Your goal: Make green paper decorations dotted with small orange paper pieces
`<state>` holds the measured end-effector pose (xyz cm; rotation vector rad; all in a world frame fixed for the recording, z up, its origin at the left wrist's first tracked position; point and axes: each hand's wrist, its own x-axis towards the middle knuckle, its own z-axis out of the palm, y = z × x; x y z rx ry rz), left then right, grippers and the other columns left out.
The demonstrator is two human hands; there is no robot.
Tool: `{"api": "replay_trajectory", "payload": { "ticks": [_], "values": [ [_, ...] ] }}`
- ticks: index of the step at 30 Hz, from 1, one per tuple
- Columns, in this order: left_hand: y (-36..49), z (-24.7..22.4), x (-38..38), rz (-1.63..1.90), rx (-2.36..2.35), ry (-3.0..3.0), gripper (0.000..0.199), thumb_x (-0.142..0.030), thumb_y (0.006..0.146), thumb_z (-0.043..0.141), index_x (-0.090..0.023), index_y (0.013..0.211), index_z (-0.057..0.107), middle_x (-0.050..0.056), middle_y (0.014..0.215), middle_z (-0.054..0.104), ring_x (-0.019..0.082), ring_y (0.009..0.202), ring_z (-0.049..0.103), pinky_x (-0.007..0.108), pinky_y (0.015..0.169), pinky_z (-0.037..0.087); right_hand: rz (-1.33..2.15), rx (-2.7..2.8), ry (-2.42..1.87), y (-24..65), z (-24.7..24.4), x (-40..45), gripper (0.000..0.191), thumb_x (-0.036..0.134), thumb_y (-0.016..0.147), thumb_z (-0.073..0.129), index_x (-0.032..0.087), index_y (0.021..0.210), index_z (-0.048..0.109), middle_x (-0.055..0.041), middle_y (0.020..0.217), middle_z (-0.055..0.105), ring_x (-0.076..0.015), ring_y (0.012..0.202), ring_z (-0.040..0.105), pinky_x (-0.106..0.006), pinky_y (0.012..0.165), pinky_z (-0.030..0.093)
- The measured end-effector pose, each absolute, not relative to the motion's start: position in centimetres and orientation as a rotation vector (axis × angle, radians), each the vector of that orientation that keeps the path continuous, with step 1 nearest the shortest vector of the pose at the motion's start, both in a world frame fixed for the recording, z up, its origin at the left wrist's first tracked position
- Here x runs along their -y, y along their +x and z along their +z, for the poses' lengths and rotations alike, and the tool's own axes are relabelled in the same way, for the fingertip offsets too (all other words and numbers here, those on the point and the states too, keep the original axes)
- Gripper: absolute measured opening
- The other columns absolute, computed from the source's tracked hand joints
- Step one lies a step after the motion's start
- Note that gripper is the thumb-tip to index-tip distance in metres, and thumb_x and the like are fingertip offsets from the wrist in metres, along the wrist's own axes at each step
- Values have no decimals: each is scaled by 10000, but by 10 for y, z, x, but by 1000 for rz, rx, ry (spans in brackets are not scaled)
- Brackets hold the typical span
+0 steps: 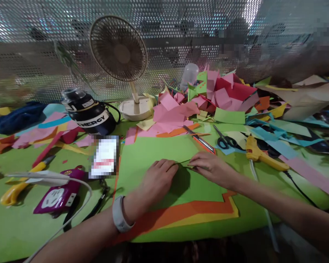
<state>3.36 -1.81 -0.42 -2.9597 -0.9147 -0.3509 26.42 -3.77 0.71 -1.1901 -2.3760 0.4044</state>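
Observation:
A light green sheet of paper (159,149) lies in front of me on a stack of coloured sheets. My left hand (159,180), with a grey band on its wrist, rests on it with fingers bent and close together at a raised edge. Opposite, my right hand (210,167) pinches the same edge between thumb and fingers. A short dark line of raised paper runs between both hands, casting a shadow below. Just behind the right hand lies an orange box cutter (204,143). Black scissors (227,140) are farther right.
Orange paper (181,212) sticks out under the green. To the right lies a yellow glue gun (263,155). A phone (104,157), purple case (59,193) and black bottle (91,115) are left. Behind stand a fan (122,53) and heaped pink scraps (172,109).

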Motion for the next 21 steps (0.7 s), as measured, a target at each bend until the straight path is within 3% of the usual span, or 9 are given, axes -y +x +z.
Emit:
{"api": "replay_trajectory", "payload": {
  "ticks": [7,10,13,18,21],
  "values": [
    [28,-8,21,-372,798,-2946,347,-51,866,427,-83,1176,579,164,1171,644,261,1035,594,391,833,501,776,1963,-1489,253,12,33,209,302,867,568,176,709,622,-10,719,594,-150,702,567,-258,638,431],
    [29,-7,21,-331,824,-2950,339,-65,872,429,-81,1175,581,161,1177,640,263,1027,592,386,818,502,862,1801,-1505,249,7,33,149,313,850,576,180,838,644,-2,739,623,-153,718,587,-259,660,442],
    [30,-5,21,-293,847,-2949,337,-81,884,415,-85,1182,572,155,1193,627,265,1026,581,385,803,496,905,1696,-1503,245,0,33,255,315,844,575,192,1066,605,6,761,662,-156,719,617,-268,679,469],
    [31,-6,21,-269,879,-2950,341,-87,891,392,-98,1185,565,145,1206,609,253,1002,569,377,805,464,831,1725,-1524,241,-1,32,183,301,863,523,176,884,655,-42,824,698,-179,772,636,-292,703,480],
    [32,-6,20,-253,906,-2959,354,-80,886,394,-98,1199,558,137,1185,617,256,1000,560,377,807,450,818,1773,-1530,239,2,32,175,278,842,554,174,876,691,-48,837,716,-187,785,644,-298,717,481]
  ]
}}
